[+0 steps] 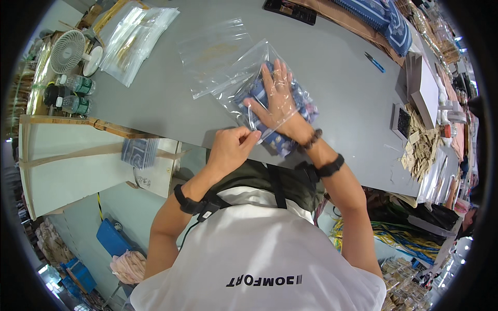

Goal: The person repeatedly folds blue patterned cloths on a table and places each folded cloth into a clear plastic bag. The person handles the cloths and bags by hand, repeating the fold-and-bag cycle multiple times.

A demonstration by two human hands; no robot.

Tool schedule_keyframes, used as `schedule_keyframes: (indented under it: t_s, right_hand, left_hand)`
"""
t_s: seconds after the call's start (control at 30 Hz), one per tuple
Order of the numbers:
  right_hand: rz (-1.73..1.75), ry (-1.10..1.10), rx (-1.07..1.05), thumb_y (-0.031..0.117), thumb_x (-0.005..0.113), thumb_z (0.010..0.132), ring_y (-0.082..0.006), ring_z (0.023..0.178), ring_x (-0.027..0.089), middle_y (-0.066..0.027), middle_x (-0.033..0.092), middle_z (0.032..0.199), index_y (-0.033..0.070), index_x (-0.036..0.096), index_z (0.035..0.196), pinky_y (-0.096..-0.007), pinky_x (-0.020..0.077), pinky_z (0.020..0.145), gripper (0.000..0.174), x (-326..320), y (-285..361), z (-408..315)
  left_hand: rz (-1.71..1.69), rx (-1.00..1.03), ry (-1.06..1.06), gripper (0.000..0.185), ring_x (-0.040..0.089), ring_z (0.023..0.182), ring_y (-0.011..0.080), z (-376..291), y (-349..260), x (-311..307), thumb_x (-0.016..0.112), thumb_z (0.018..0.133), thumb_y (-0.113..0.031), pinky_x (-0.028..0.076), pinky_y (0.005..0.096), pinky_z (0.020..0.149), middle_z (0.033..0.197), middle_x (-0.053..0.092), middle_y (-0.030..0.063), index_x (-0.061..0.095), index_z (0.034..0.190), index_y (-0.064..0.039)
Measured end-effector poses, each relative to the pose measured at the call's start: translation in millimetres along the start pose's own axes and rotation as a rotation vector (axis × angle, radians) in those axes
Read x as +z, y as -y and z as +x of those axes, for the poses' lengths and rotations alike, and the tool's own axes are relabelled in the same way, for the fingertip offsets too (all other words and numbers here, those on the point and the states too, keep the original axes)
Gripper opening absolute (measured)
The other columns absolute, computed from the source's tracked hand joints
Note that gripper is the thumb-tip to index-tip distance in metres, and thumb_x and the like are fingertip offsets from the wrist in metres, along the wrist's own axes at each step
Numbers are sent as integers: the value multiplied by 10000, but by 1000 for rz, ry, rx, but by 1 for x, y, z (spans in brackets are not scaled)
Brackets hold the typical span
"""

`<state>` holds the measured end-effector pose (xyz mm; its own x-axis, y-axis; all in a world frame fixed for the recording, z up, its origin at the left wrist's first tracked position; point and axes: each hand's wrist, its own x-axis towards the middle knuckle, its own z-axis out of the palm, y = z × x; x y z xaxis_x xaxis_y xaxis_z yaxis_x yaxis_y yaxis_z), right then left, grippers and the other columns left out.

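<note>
A folded blue patterned cloth point(256, 90) lies partly inside a clear plastic bag point(233, 91) on the grey table. My right hand point(277, 97) is inside the bag's mouth, its fingers spread flat on top of the cloth under the film. My left hand point(234, 147) pinches the near edge of the bag between thumb and fingertips, at the table's near edge. Just beyond and to the left lies another clear plastic bag point(212, 54), flat, with its corner close to the bag in my hands.
A stack of clear bags point(136, 39), a white fan point(68, 51) and water bottles point(78, 105) stand at left. At right are a blue pen point(375, 62), a white box point(424, 91) and a heap of paper tags point(420, 149). More blue cloth point(395, 29) lies at the far right.
</note>
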<state>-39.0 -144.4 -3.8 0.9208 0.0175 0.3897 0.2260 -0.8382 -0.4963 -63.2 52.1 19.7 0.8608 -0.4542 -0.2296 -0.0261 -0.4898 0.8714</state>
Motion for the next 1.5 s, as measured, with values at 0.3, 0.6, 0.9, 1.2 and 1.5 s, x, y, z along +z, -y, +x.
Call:
schedule_keyframes:
  t_s: [0.3, 0.6, 0.9, 1.2, 1.5]
  right_hand:
    - [-100, 144, -19, 443, 730, 920, -577, 1518, 180, -415, 232, 1599, -193, 274, 1518, -623, 121, 1248, 985, -1, 9, -23]
    - [47, 136, -210, 368, 685, 926, -537, 1547, 134, -385, 194, 1620, -145, 183, 1568, -598, 72, 1273, 963, 49, 25, 16]
    - [-78, 292, -237, 382, 730, 901, -456, 1548, 244, -334, 310, 1607, -136, 404, 1486, -516, 217, 1276, 847, -9, 38, -27]
    - [-195, 266, -238, 467, 682, 900, -401, 1512, 352, -217, 426, 1598, 140, 595, 1462, -578, 250, 1239, 657, -13, 22, -10]
    - [-56, 307, -228, 562, 690, 923, -411, 1552, 271, -250, 357, 1627, 44, 476, 1524, -562, 172, 1279, 821, -36, 19, -36]
  left_hand:
    - [-83, 60, 121, 257, 639, 567, 174, -25, -4, 10, 739, 949, -221, 484, 332, 558, 670, 686, 117, 718, 862, 20]
    - [158, 435, -205, 245, 679, 863, 265, 12, -16, -44, 706, 975, -230, 539, 345, 758, 1037, 728, 141, 742, 1077, -10]
    - [520, 465, -240, 446, 555, 1199, 334, 21, 10, -43, 703, 952, -242, 457, 451, 1034, 1306, 634, 114, 649, 1331, -12]
    - [601, 516, -137, 570, 513, 1307, 343, 28, -7, -54, 753, 913, -308, 407, 491, 1098, 1449, 561, 128, 610, 1404, -57]
    - [562, 531, -2, 718, 283, 1546, 390, 42, 20, -54, 526, 1022, -567, 195, 530, 1263, 1669, 340, 163, 433, 1583, -128]
